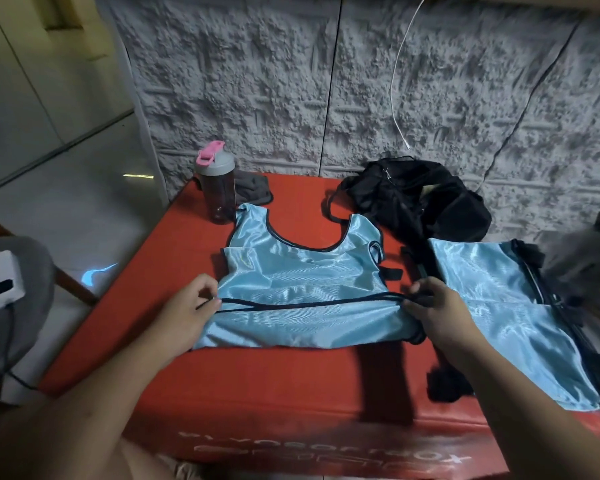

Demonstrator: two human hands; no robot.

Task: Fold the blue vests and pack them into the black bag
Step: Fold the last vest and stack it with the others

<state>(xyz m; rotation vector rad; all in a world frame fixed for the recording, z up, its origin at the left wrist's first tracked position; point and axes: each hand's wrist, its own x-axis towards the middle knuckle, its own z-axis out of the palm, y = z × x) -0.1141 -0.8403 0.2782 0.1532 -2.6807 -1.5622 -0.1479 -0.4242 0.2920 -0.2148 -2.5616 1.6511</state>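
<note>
1. Our fingers (211, 295) on the left hand (184, 311) were curled and pinching the dark-trimmed hem at the left side of the blue vest (302, 271); the right hand (437, 308) pinched the same hem at the right side. The hem was drawn up into a taut line across the body of the vest, which lay flat on the red mat (274, 386) with its neckline pointing away from us.

2. We judged the first risk to be an uneven fold: if one hand led the other, the hem would land skewed and the slippery, shiny cloth would slide out of square.

3. A black side strap (392, 273) stuck out on the right of the vest. It could be caught inside the fold and leave a lump, or snag under our right hand.

4. The second vest (499, 306) lay just beside our right hand, its edge touching or nearly touching the first. Dragging the fold sideways could pull it along or bunch it.

5. The black bag (416, 199) sat slumped at the far right of the mat, near the wall. We could not tell whether its mouth was open, so packing might need one hand to hold it.

6. The shaker bottle (219, 183) stood upright near the vest's left shoulder; a wide sweep could tip it.
</note>
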